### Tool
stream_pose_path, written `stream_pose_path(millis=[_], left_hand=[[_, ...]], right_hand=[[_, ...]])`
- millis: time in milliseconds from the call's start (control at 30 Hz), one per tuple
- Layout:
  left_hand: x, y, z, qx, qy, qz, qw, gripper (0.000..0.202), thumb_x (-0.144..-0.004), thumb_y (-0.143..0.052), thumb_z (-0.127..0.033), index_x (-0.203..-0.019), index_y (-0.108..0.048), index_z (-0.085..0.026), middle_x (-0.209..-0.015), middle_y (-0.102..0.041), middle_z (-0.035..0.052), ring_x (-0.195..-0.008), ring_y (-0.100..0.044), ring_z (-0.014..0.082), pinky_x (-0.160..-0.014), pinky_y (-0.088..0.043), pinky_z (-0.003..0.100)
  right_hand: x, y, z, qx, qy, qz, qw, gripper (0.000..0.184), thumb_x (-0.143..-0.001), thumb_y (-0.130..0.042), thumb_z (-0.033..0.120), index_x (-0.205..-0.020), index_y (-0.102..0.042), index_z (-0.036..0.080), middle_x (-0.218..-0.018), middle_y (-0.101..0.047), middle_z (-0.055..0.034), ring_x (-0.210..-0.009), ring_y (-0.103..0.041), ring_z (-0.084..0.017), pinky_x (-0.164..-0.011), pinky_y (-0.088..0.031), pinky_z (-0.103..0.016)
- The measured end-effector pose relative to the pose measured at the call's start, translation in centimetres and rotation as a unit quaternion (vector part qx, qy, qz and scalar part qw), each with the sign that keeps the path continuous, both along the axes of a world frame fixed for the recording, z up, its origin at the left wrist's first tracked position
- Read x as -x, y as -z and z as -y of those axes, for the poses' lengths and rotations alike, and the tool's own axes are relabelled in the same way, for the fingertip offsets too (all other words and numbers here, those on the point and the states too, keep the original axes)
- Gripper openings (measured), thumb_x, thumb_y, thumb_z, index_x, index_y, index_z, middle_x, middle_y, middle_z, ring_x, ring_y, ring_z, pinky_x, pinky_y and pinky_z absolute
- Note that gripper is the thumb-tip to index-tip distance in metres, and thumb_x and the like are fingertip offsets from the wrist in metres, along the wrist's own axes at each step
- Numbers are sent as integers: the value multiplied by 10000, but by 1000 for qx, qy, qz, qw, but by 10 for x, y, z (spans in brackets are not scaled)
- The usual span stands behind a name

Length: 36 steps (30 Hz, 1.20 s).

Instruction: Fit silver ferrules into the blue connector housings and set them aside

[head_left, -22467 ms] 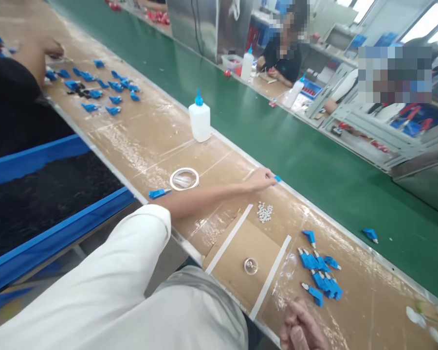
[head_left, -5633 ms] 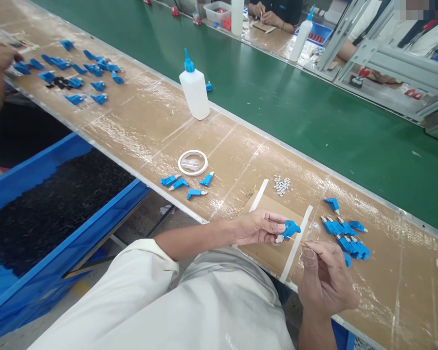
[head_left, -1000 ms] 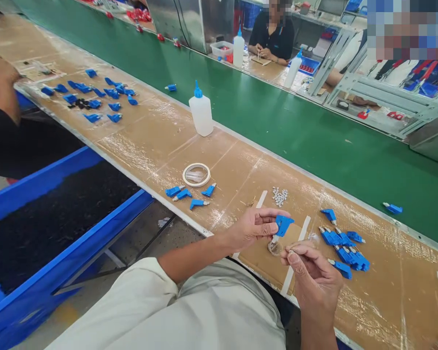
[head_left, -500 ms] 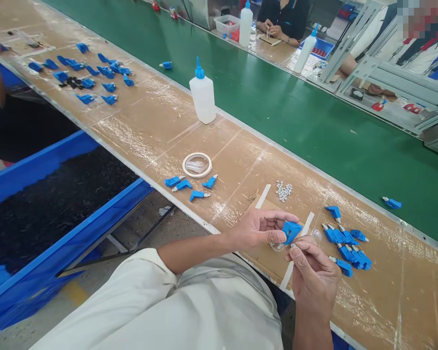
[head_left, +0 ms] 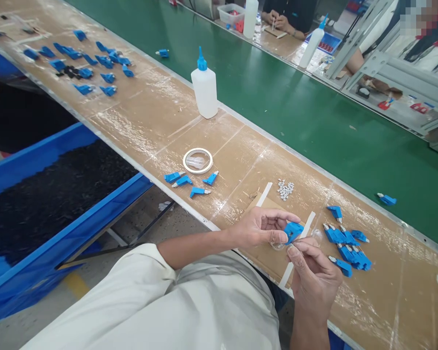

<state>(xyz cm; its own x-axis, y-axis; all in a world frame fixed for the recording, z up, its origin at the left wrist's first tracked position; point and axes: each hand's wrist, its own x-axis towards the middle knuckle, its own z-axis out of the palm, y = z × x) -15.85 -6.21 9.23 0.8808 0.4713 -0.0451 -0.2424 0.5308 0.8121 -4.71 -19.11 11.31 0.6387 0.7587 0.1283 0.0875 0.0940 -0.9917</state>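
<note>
My left hand (head_left: 259, 229) is closed on a small blue plastic part (head_left: 294, 232), thumb on the near side and fingers behind it. Just below and right of that part, my right hand (head_left: 314, 272) pinches thumb and forefinger together at its lower edge. Whatever lies between those right fingertips is hidden. Beneath both hands is a brown board (head_left: 268, 257) with white strips, and a clear curved item (head_left: 277, 246) partly shows under my left thumb. Beyond the hands lies a small pile of grey-white pieces (head_left: 285, 189). Several blue parts with pale tips (head_left: 346, 241) lie to the right.
A white bottle with a blue nozzle (head_left: 205, 92) stands by the green belt (head_left: 277, 112). Left of my hands are a tape roll (head_left: 185, 167) and several blue parts (head_left: 200, 192). A blue bin of black pieces (head_left: 58, 204) sits below the bench's left edge. Co-workers are nearby.
The view has tilted slightly. Both hands keep nearly the same pose around the blue part; a pale bit seen earlier at my right fingertips is hidden. Blue parts on the belt have shifted slightly left.
</note>
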Motion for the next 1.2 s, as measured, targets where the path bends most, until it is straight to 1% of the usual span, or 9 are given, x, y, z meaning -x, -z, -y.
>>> stream_pose_path(millis=[167,333,500,600,767,933,1000,1067,1200], left_hand=[[-1,3,-1,2,5,-7,1000,694,-665,-878,-519,-1238,-724,-157,-963,-711,90,-837,-636,150,-776,-501,257],[-1,5,0,-5,2,-5,1000,704,-674,-870,-528,-1246,-716,-148,-976,-717,102,-874,-644,170,-815,-506,281],[0,2,0,-9,11,6,1000,682,-700,-857,-516,-1253,-713,-143,-989,-716,115,-897,-642,179,-826,-504,285],[1,1,0,-17,12,5,1000,678,-719,-843,-519,-1261,-708,-136,-994,-716,123,-900,-643,183,-832,-504,290],[2,2,2,-44,-4,-5,999,667,-749,-821,-515,-1277,-696,-127,-1027,-715,134,-933,-648,195,-850,-508,293],[2,6,6,-50,-23,-5,998,624,-776,-811,-478,-1280,-695,-128,-992,-703,112,-891,-635,165,-822,-509,266],[1,7,7,-36,-20,-1,999,618,-767,-821,-471,-1274,-699,-138,-959,-697,95,-860,-631,150,-815,-508,259],[0,7,7,-10,-2,7,1000,624,-743,-841,-473,-1256,-708,-144,-932,-695,82,-839,-632,141,-807,-508,255],[-2,4,6,35,36,23,998,629,-684,-878,-485,-1191,-736,-141,-873,-685,58,-793,-638,128,-774,-508,244]], right_hand=[[0,-1,1,8,6,5,1000,28,-779,-802,202,-773,-781,219,-713,-653,-26,-686,-609,-165,-605,-518,-302],[-1,0,-1,11,10,-4,1000,44,-760,-816,193,-761,-787,227,-718,-676,-25,-692,-631,-167,-611,-521,-299],[-2,-1,-5,0,13,-43,999,77,-695,-853,194,-715,-794,239,-658,-685,-12,-617,-618,-156,-551,-489,-280],[-1,-2,-6,7,15,-54,998,74,-686,-856,202,-703,-795,238,-654,-691,-14,-595,-605,-150,-546,-474,-281],[8,1,-5,6,52,-43,998,53,-711,-842,205,-718,-794,225,-656,-678,-16,-619,-601,-153,-572,-482,-283],[14,5,-4,-6,78,-45,996,58,-723,-850,224,-730,-792,223,-659,-671,-10,-637,-596,-139,-603,-502,-270],[10,6,-4,1,57,-82,995,110,-689,-883,259,-698,-781,218,-633,-660,-6,-603,-587,-127,-579,-498,-256],[3,8,-3,19,18,-145,989,182,-633,-922,293,-660,-760,213,-594,-640,5,-537,-567,-106,-525,-479,-230],[-9,12,-2,52,-35,-263,963,287,-546,-966,318,-674,-733,209,-564,-626,18,-475,-555,-88,-447,-451,-182]])
